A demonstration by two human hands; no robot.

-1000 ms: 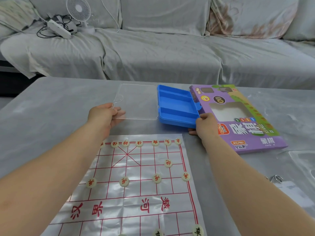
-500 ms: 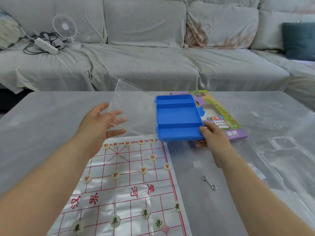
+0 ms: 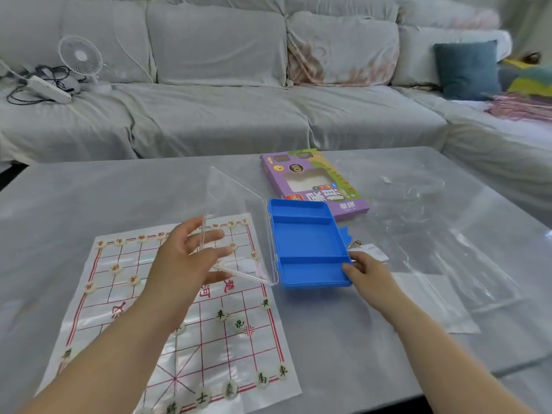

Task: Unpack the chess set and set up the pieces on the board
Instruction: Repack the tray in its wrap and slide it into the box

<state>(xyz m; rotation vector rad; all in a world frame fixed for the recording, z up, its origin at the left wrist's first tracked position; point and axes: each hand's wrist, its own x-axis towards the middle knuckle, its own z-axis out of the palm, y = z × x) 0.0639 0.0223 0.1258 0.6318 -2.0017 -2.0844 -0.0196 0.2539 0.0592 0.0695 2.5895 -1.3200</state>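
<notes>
Head view: two bare forearms reach over a grey table top (image 3: 89, 204).
Far left: a small white desk fan (image 3: 80, 56) and a white power strip (image 3: 49, 90) with black cables sit on the grey covered sofa (image 3: 224, 115), well beyond the left fingers.
Board: a glossy white sheet board with a red grid (image 3: 125, 294) lies flat on the table, under the left wrist and fingers.
Pieces: round cream chess pieces (image 3: 134, 280) stand on the grid, some left of and beyond the left fingers, others nearer the viewer than the wrist.
Left hand (image 3: 185, 261): the fingers are spread and nearly straight, laid against the lid's free edge and grasping nothing.
Lid: a clear plastic lid (image 3: 239, 204) stands tilted up from its hinge on the tray's left side, with its free edge at the left fingertips.
Tray: a blue plastic tray with three compartments (image 3: 307, 237) sits between the fingers of both hands, right of the board.
Right hand (image 3: 369, 273): the thumb lies on the rim at the tray's near right corner and the fingers curl round that corner, gripping it.
Box: a purple cardboard box with a window (image 3: 313, 186) lies flat beyond the right fingers, just behind the tray.
Wrapping: clear plastic film (image 3: 433, 279) lies right of the right fingers.
Far right: a teal cushion (image 3: 467, 70) leans on the sofa.
</notes>
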